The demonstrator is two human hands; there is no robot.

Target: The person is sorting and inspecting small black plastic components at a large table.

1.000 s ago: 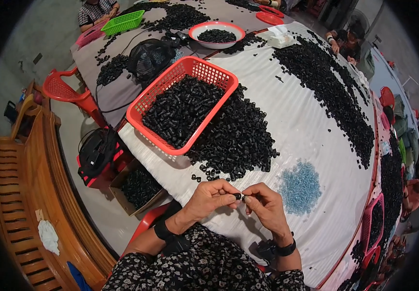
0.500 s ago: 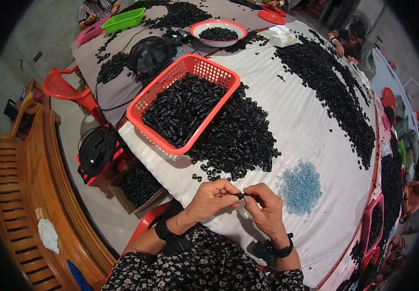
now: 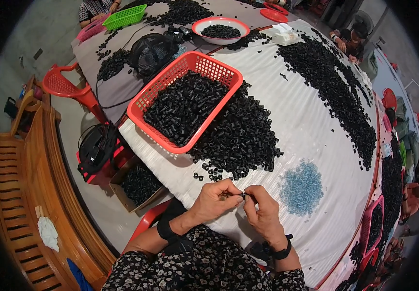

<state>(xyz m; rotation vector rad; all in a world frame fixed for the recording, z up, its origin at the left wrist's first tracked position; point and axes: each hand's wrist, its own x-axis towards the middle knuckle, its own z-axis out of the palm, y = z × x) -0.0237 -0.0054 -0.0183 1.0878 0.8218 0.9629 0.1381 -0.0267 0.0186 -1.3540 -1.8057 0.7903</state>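
The person sits at the near edge of a long table (image 3: 316, 121) covered with a white striped cloth, both hands drawn close together just above the cloth. The left hand (image 3: 215, 198) and the right hand (image 3: 262, 213) meet at the fingertips, and pinched between them is a small black part (image 3: 243, 195). Both hands have their fingers closed on it, thumbs and forefingers pressed in from either side. It is too small to tell its shape.

Just beyond the hands lies a heap of black parts (image 3: 241, 138), with a few strays scattered on the cloth between heap and knuckles. Against the heap's far left side sits a red plastic basket (image 3: 144, 102), filled with more of the same black pieces. To the right of the hands, near but apart, is a small patch of pale blue pieces (image 3: 301, 188).

Further off, a long band of black parts (image 3: 335, 92) runs along the right side of the table. At the far end stand a red-rimmed bowl (image 3: 220, 23) holding black parts and a green basket (image 3: 125, 16). Off the table's left edge there is a red plastic chair (image 3: 66, 87), a cardboard box (image 3: 139, 186) of black parts on the floor, and a wooden bench (image 3: 20, 194). Each wrist wears a black band.
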